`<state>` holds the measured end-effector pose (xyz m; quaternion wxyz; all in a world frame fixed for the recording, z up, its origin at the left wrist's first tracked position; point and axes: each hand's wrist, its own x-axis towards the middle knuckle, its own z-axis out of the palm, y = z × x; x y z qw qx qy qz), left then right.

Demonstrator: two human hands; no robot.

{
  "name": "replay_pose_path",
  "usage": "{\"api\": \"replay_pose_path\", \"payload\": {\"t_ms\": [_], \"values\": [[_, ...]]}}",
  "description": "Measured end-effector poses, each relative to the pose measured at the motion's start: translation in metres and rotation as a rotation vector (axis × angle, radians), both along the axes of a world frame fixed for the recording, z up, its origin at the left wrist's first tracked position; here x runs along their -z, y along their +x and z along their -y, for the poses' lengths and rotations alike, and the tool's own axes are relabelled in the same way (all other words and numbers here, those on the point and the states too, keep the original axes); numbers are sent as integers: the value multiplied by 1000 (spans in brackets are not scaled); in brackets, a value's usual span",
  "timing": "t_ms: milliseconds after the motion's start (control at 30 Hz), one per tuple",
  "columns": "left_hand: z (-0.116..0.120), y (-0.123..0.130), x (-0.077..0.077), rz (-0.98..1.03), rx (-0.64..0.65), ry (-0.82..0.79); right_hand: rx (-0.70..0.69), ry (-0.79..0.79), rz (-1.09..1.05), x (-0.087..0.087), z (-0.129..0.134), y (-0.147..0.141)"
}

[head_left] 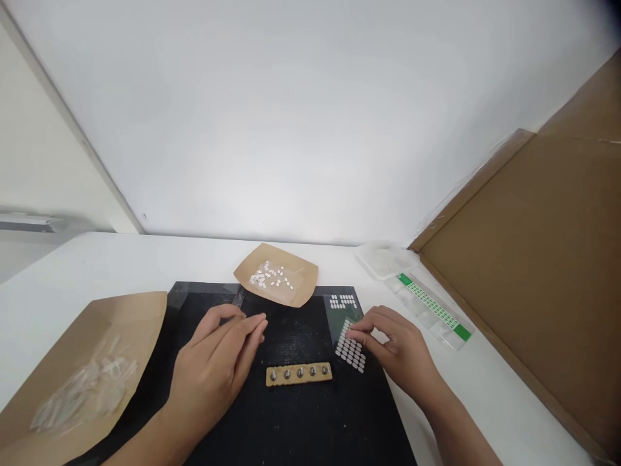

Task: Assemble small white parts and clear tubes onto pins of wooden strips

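Note:
My left hand (213, 362) is over the left part of the black mat (291, 427), its fingers bent and pressed together; whatever they may hold is hidden. My right hand (395, 343) pinches at the upper edge of a tilted clear sheet of white oval stickers (350, 349). Just behind it, another group of white ovals (342, 301) lies at the mat's far right corner. Between my hands, nearer to me, a tan strip (299, 374) carries several small round metallic pieces in a row.
A brown paper tray (306, 285) with small white ovals stands at the back. To the left, a bigger brown tray (145, 317) contains clear plastic pieces. A green-and-clear packet (431, 305) and a whitish plastic container (383, 259) lie right, beside a cardboard wall (533, 259).

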<state>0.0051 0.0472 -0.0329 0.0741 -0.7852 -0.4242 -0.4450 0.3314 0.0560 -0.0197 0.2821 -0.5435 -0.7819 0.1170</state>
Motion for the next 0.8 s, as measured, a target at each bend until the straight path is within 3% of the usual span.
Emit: {"api": "replay_pose_path", "payload": {"t_ms": [167, 333, 467, 600, 700, 800], "values": [[-2, -2, 10, -31, -63, 41, -11, 36, -38, 2, 0, -3], [-2, 2, 18, -105, -58, -32, -2, -72, -149, 8, 2, -4], [2, 9, 13, -157, -93, -144, 6, -139, -198, 7, 3, -8], [7, 15, 3, -162, -135, -147, -37, -34, -143, 4, 4, -11], [4, 14, -2, -146, -310, -71, -65, 41, -102, 3, 5, -11], [-2, -6, -10, -176, -557, -92, -51, 46, -88, 4, 6, -11]]}}
